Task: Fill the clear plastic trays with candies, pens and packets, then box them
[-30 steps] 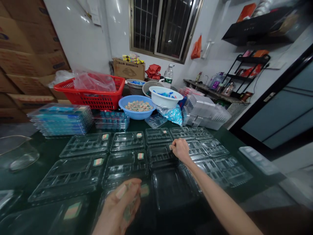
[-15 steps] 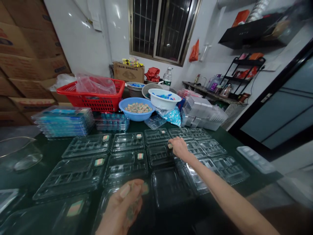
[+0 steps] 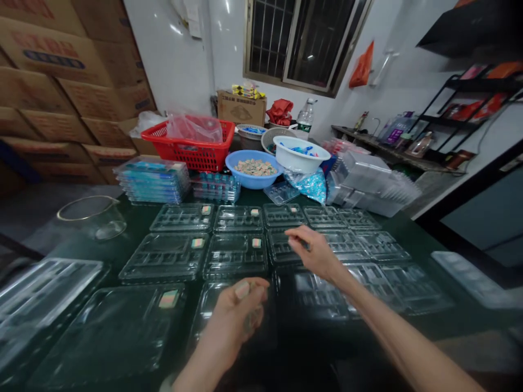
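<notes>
Dark green bench [image 3: 392,220] — rows of clear plastic compartment trays [image 3: 235,261], a striped block [image 3: 256,243] in one compartment. Right hand [image 3: 314,253] above a tray mid-bench, fingers [image 3: 296,233] loosely extended, nothing visible held. Left hand [image 3: 231,321] nearer the front edge, fingers [image 3: 243,290] curled, pinching small pieces — too blurred to tell more.

Dark green table top [image 3: 408,231] filling the lower frame, under rows of clear plastic compartment trays [image 3: 237,219], a few with a small striped sweet [image 3: 254,212] in a compartment. Upper left of the table, a stack of blue-lined plastic trays [image 3: 153,182] and a round clear glass bowl [image 3: 96,219]. Top centre, a red plastic basket [image 3: 192,157] and a blue plastic bowl [image 3: 237,179] of sweets. Right, stacked clear trays [image 3: 368,188].
</notes>
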Demonstrator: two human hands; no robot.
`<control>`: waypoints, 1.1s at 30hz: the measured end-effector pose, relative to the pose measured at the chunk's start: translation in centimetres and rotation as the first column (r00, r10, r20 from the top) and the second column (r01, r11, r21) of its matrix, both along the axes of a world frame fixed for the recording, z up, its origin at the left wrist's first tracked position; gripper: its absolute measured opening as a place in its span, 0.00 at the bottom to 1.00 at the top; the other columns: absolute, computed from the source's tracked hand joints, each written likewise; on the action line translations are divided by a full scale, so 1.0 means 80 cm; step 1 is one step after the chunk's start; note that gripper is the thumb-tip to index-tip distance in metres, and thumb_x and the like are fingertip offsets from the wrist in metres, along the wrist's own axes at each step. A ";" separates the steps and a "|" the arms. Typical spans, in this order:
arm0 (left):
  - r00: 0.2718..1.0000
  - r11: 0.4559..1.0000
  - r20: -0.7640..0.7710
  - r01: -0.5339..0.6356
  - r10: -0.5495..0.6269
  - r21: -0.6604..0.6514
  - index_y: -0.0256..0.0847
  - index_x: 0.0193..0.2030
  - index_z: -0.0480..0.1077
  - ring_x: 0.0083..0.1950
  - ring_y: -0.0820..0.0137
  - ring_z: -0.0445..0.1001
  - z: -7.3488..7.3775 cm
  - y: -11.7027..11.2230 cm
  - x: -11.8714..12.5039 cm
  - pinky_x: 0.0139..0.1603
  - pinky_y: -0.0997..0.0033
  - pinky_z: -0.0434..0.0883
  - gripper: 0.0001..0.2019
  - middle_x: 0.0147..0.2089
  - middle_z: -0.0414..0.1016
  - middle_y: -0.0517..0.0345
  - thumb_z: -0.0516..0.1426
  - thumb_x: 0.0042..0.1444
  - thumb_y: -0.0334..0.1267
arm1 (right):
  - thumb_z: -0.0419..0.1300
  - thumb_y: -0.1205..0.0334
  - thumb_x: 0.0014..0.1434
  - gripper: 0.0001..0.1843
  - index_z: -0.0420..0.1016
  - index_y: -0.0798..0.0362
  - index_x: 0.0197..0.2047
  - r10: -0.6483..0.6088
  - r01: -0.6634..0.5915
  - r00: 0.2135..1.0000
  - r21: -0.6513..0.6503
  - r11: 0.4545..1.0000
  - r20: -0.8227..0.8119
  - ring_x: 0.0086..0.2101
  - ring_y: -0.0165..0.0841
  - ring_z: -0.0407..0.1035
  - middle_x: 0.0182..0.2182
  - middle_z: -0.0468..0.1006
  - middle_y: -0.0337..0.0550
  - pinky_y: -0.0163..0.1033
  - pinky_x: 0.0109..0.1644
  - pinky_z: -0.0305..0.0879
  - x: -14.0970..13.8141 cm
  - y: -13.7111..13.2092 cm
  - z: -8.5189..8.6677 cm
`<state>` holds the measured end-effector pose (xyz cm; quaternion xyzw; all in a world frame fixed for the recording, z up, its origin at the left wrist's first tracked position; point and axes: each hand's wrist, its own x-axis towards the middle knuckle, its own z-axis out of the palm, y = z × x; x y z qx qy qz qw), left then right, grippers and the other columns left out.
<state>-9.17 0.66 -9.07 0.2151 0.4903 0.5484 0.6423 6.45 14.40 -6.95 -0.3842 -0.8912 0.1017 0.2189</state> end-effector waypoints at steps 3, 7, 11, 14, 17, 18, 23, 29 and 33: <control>0.998 0.997 -0.038 0.058 -0.056 0.055 0.37 0.29 0.66 0.16 0.81 0.54 -0.003 -0.003 0.004 0.16 0.80 0.47 0.11 0.19 0.58 0.66 0.59 0.47 0.44 | 0.54 0.63 0.58 0.13 0.69 0.49 0.47 0.273 -0.314 0.940 -0.199 0.929 -0.207 0.35 0.30 0.64 0.34 0.69 0.39 0.34 0.38 0.59 -0.023 -0.056 0.029; 0.953 0.976 -0.244 0.204 -0.180 0.078 0.38 0.22 0.60 0.15 0.80 0.52 -0.009 -0.009 0.003 0.15 0.78 0.45 0.14 0.15 0.57 0.66 0.57 0.50 0.44 | 0.55 0.69 0.56 0.13 0.72 0.47 0.43 0.409 -0.414 0.909 -0.258 0.873 -0.076 0.35 0.30 0.63 0.33 0.69 0.38 0.34 0.38 0.57 -0.038 -0.089 0.041; 0.907 0.970 -0.366 0.240 -0.208 0.044 0.36 0.21 0.62 0.15 0.80 0.52 -0.013 -0.014 -0.001 0.15 0.78 0.45 0.15 0.15 0.58 0.64 0.54 0.51 0.45 | 0.56 0.66 0.56 0.07 0.74 0.48 0.37 0.437 -0.432 0.899 -0.218 0.875 -0.030 0.35 0.30 0.62 0.32 0.70 0.37 0.36 0.39 0.55 -0.039 -0.089 0.033; 0.908 0.971 -0.359 0.238 -0.215 0.021 0.36 0.24 0.63 0.15 0.80 0.52 -0.015 -0.015 -0.001 0.15 0.78 0.46 0.15 0.16 0.58 0.64 0.54 0.51 0.46 | 0.56 0.67 0.56 0.04 0.72 0.52 0.34 0.414 -0.414 0.909 -0.211 0.885 -0.046 0.34 0.30 0.62 0.31 0.70 0.38 0.36 0.40 0.55 -0.041 -0.092 0.027; 0.929 0.973 -0.302 0.230 -0.215 0.017 0.37 0.27 0.63 0.15 0.80 0.53 -0.012 -0.016 -0.001 0.15 0.78 0.47 0.15 0.16 0.57 0.65 0.54 0.51 0.48 | 0.55 0.69 0.56 0.03 0.69 0.53 0.32 0.349 -0.367 0.930 -0.257 0.894 -0.114 0.33 0.29 0.62 0.30 0.69 0.38 0.34 0.37 0.56 -0.042 -0.096 0.022; 0.938 0.974 -0.274 0.226 -0.212 0.023 0.37 0.28 0.63 0.16 0.80 0.53 -0.009 -0.016 -0.001 0.15 0.79 0.47 0.14 0.16 0.56 0.66 0.54 0.51 0.48 | 0.55 0.70 0.56 0.04 0.69 0.53 0.32 0.326 -0.356 0.934 -0.281 0.891 -0.149 0.33 0.28 0.62 0.30 0.68 0.37 0.33 0.36 0.56 -0.042 -0.096 0.020; 0.993 0.993 -0.047 0.109 -0.108 0.033 0.37 0.34 0.65 0.18 0.80 0.56 0.006 -0.021 -0.008 0.15 0.79 0.44 0.14 0.24 0.61 0.62 0.56 0.49 0.48 | 0.53 0.71 0.56 0.06 0.67 0.52 0.32 0.182 -0.287 0.939 -0.374 0.882 -0.292 0.31 0.26 0.62 0.30 0.68 0.36 0.31 0.33 0.56 -0.036 -0.091 0.011; 0.998 1.000 -0.066 0.004 -0.003 0.029 0.36 0.28 0.65 0.18 0.81 0.54 -0.006 -0.018 -0.013 0.18 0.78 0.47 0.14 0.20 0.57 0.65 0.57 0.50 0.47 | 0.54 0.74 0.53 0.07 0.68 0.53 0.32 0.153 -0.222 0.958 -0.287 0.932 -0.243 0.35 0.29 0.62 0.31 0.68 0.37 0.34 0.38 0.56 -0.037 -0.098 0.006; 0.994 0.998 -0.113 0.002 0.005 0.063 0.37 0.29 0.65 0.17 0.80 0.52 -0.014 -0.014 -0.011 0.17 0.77 0.45 0.13 0.18 0.51 0.67 0.56 0.51 0.47 | 0.55 0.73 0.51 0.06 0.67 0.53 0.31 0.106 -0.216 0.954 -0.394 0.894 -0.281 0.29 0.26 0.62 0.27 0.68 0.34 0.31 0.32 0.56 -0.038 -0.100 0.007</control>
